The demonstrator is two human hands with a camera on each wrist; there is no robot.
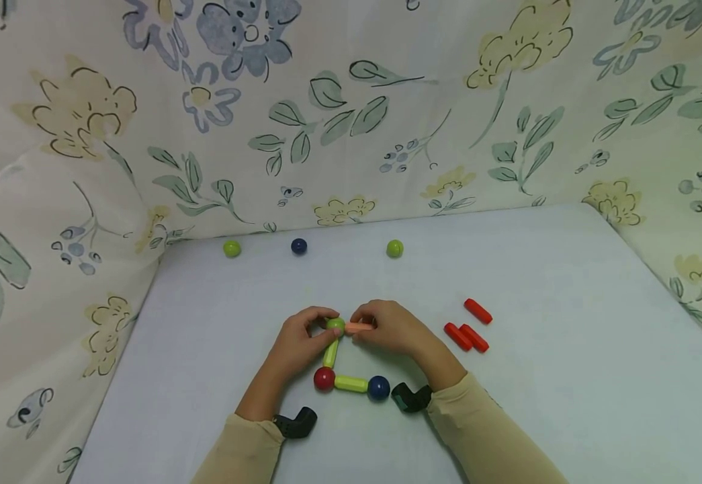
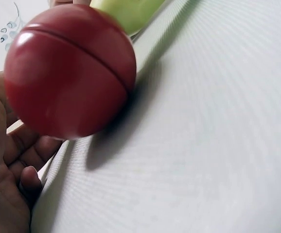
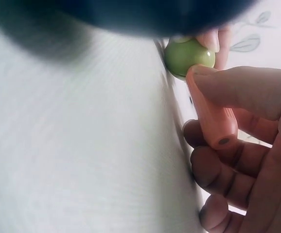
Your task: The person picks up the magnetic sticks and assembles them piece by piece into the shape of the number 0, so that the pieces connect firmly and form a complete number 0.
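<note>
On the pale surface [image 1: 538, 282], your two hands meet at the top corner of a half-built frame of sticks and balls. Keep your left hand [image 1: 298, 343] pinching the green ball [image 1: 335, 326], which sits above the red ball [image 1: 324, 378] on a yellow-green stick [image 1: 330, 353]. Your right hand [image 1: 389, 329] pinches an orange stick [image 1: 359, 327]; hold its tip level against the green ball's side, pointing squarely right.
</note>
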